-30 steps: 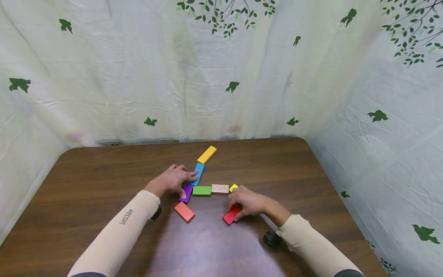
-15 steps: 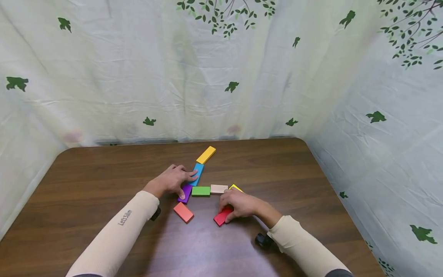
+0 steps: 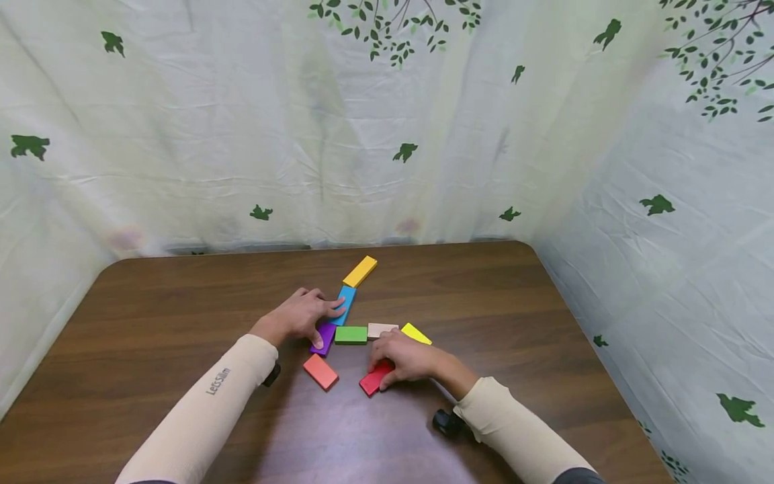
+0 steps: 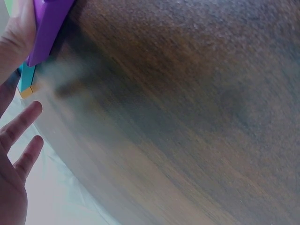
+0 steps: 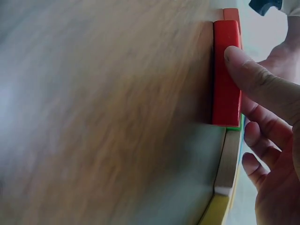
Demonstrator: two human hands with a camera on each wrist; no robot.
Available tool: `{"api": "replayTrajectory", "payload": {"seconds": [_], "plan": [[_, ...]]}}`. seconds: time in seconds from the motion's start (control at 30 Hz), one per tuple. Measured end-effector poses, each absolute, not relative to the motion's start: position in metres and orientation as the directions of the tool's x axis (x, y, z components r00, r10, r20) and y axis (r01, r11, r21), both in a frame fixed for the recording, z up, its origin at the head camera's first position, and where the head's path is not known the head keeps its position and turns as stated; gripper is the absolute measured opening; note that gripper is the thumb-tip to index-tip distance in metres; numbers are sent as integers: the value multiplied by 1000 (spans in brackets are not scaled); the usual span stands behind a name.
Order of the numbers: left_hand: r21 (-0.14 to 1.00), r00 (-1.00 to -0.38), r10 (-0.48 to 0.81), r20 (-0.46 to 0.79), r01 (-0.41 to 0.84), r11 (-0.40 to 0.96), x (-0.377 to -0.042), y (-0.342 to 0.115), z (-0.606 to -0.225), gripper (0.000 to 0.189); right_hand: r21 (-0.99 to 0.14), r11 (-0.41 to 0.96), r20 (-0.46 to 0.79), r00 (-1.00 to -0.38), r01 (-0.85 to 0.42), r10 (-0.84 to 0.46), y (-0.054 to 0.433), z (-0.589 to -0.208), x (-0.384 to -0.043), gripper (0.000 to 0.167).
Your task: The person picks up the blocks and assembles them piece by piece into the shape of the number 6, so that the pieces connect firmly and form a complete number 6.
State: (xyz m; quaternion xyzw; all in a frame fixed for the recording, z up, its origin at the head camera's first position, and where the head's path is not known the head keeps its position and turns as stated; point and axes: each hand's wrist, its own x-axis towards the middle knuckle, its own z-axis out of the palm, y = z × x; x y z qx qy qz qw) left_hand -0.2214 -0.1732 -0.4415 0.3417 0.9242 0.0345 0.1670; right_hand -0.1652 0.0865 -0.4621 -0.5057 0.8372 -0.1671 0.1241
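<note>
My right hand pinches a red block between thumb and fingers, low over the table; in the right wrist view the thumb lies on the red block's side. My left hand touches the row of blocks. Its thumb rests on a purple block and its fingers reach out over a blue block. A green block and a pale pink block lie end to end to the right of the purple one. A salmon block lies tilted just below it.
An orange-yellow block continues the line beyond the blue one. At the right end lies a yellow block, partly behind my right hand. All are on a brown wooden table, with a white leaf-print curtain behind it.
My right hand has slid left with the red block, toward the salmon block. The yellow block is now more uncovered. My left hand stays in place.
</note>
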Motion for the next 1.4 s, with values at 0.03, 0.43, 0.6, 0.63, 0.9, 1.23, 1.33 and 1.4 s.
{"api": "replayTrajectory", "payload": {"seconds": [0.03,0.43,0.6,0.63,0.9,1.23,1.33,1.4], "plan": [[180,-709,645,-286,621,763,-221,-173,-442,87,-408,437,-46,-461,-801,-886,85,-462,-165,29],[156,-712,637,-295,622,768,-222,-172,-442,89,-397,445,-47,-466,-803,-883,68,-466,-165,30],[161,-712,639,-290,622,766,-221,-172,-441,88,-395,425,-29,-451,-815,-892,62,-468,-165,30],[163,-713,640,-288,622,766,-221,-172,-440,88,-394,422,-26,-449,-817,-893,61,-468,-165,30],[168,-714,640,-282,620,766,-220,-173,-439,87,-385,409,-23,-434,-828,-901,52,-469,-164,31],[151,-714,645,-271,631,761,-221,-172,-441,89,-365,399,10,-433,-841,-902,48,-471,-161,31],[135,-712,651,-262,641,755,-220,-171,-440,89,-359,395,24,-432,-846,-902,48,-472,-160,31],[133,-710,654,-259,645,753,-220,-171,-440,89,-357,397,28,-435,-845,-900,48,-473,-160,30]]}}
